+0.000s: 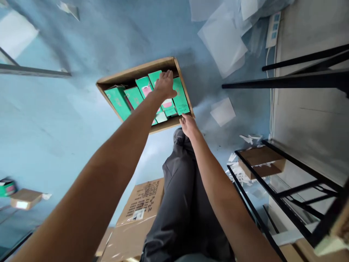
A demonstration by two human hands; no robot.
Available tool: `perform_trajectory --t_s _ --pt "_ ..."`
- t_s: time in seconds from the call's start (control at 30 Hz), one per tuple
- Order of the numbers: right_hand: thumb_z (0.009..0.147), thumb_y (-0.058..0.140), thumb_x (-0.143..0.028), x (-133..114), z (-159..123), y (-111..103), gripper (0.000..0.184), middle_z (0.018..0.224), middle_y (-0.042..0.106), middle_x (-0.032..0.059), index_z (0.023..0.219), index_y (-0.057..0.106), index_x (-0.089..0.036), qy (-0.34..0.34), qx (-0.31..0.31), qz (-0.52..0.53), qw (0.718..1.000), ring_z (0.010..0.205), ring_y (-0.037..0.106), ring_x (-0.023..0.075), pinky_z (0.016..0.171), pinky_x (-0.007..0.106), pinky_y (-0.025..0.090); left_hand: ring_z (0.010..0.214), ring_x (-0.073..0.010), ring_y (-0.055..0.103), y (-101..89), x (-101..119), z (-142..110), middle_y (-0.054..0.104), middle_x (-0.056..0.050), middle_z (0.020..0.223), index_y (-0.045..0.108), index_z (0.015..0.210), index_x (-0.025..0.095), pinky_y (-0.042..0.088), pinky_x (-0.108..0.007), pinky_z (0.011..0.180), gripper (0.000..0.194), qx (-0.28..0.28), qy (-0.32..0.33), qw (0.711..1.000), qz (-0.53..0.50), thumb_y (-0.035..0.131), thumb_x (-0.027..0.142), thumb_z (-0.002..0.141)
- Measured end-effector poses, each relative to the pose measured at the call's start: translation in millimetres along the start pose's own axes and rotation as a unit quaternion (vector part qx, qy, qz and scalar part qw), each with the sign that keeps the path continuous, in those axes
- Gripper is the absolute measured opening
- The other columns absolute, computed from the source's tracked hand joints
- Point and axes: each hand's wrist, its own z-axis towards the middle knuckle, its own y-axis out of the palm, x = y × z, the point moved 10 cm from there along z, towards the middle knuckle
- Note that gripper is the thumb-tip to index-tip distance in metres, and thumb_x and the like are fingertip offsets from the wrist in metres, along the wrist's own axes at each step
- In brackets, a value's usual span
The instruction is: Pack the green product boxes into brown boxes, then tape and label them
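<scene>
An open cardboard carton point(133, 69) on the floor holds several green boxes point(118, 100) with pink printing, packed side by side. My left hand point(165, 87) reaches into it, fingers stretched out and thumb apart, lying over the tops of the boxes toward the right end. At the near right corner is my right hand point(188, 124), its fingers curled at the lower edge of the rightmost green box point(180, 96). The grip's underside is hidden. A small pale green piece point(161, 116) lies among the boxes near the front wall.
Black metal frame legs point(272, 85) stand on the right, with a power strip point(273, 30) by the wall. Plastic sheets point(223, 40) lie on the blue floor. A large taped carton point(141, 203) is beside my legs; an open carton point(263, 160) stands lower right.
</scene>
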Motion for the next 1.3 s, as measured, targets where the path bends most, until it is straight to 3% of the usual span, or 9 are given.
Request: perform_trajectory --t_s 0.13,0.3,0.5,0.67,0.8,0.87,0.97,1.13,1.3 --pt "0.093 0.072 -0.033 20 18 -2 0.020 0.113 0.074 0.0011 0.093 0.052 -0.029 0.071 0.044 0.080 0.993 0.124 0.068 0.0151 0.116 0.032 0.058 0.171 -0.0492 0.023 18.9 -20 22 0.050 -0.025 0.166 0.047 0.166 0.006 0.011 -0.074 0.140 0.094 -0.043 -0.042 0.994 0.087 0.086 0.046 0.090" --pt "0.092 0.075 -0.027 11 -30 2 0.013 0.126 0.080 0.0012 0.101 0.065 -0.030 0.126 0.059 0.206 0.969 0.137 0.067 0.0146 0.121 0.031 0.053 0.168 -0.0467 0.030 11.0 5 -19 0.051 -0.021 0.170 0.044 0.172 0.016 0.016 -0.067 0.139 0.099 -0.084 -0.066 0.971 0.213 0.084 0.045 0.086" --pt "0.090 0.077 -0.036 -19 -161 -19 0.020 0.129 0.082 0.0007 0.106 0.067 -0.032 0.119 0.098 0.209 0.966 0.135 0.071 0.0162 0.124 0.038 0.051 0.157 -0.0468 0.049 -38.8 88 -136 0.064 -0.020 0.158 0.050 0.168 0.020 0.031 -0.063 0.135 0.099 -0.041 -0.064 0.977 0.199 0.085 0.038 0.077" --pt "0.087 0.076 -0.041 -44 -292 -42 0.020 0.126 0.084 -0.0006 0.105 0.071 -0.034 0.095 0.100 0.191 0.972 0.130 0.074 0.0191 0.124 0.044 0.050 0.141 -0.0439 0.063 -70.8 182 -236 0.073 -0.018 0.139 0.070 0.138 0.020 0.047 -0.058 0.126 0.061 -0.006 -0.050 0.992 0.113 0.084 0.035 0.080" --pt "0.087 0.074 -0.037 -55 -396 -69 0.016 0.131 0.083 -0.0024 0.102 0.074 -0.035 0.070 0.134 0.246 0.957 0.130 0.074 0.0188 0.122 0.044 0.051 0.129 -0.0405 0.069 -73.2 267 -289 0.075 -0.016 0.128 0.072 0.121 0.022 0.051 -0.057 0.121 0.037 -0.003 -0.009 0.999 0.036 0.078 0.036 0.087" --pt "0.086 0.075 -0.035 -60 -444 -84 0.011 0.131 0.083 -0.0023 0.097 0.073 -0.034 0.044 0.150 0.285 0.946 0.130 0.075 0.0186 0.121 0.043 0.053 0.129 -0.0402 0.069 -61.4 311 -308 0.075 -0.016 0.128 0.071 0.121 0.022 0.052 -0.058 0.121 0.034 -0.019 0.015 0.999 0.021 0.073 0.034 0.090" --pt "0.084 0.079 -0.032 -62 -511 -111 0.012 0.127 0.084 -0.0011 0.094 0.073 -0.032 0.011 0.173 0.343 0.923 0.128 0.076 0.0191 0.118 0.041 0.055 0.132 -0.0402 0.068 -23.3 378 -332 0.075 -0.018 0.132 0.070 0.126 0.021 0.049 -0.060 0.124 0.036 -0.070 0.061 0.996 0.007 0.069 0.030 0.091" --pt "0.083 0.082 -0.029 -51 -607 -170 0.014 0.113 0.085 0.0001 0.094 0.074 -0.030 -0.044 0.210 0.438 0.873 0.123 0.077 0.0209 0.118 0.042 0.058 0.136 -0.0383 0.065 77.0 495 -379 0.074 -0.019 0.138 0.070 0.134 0.018 0.045 -0.059 0.127 0.045 -0.192 0.176 0.965 0.017 0.066 0.023 0.089" --pt "0.085 0.084 -0.033 -21 -688 -230 0.016 0.124 0.084 0.0027 0.097 0.074 -0.031 -0.145 0.249 0.513 0.808 0.135 0.074 0.0230 0.123 0.046 0.057 0.157 -0.0378 0.052 180.3 604 -455 0.067 -0.018 0.155 0.073 0.130 0.021 0.037 -0.058 0.135 0.041 -0.304 0.331 0.893 -0.006 0.072 0.029 0.090"
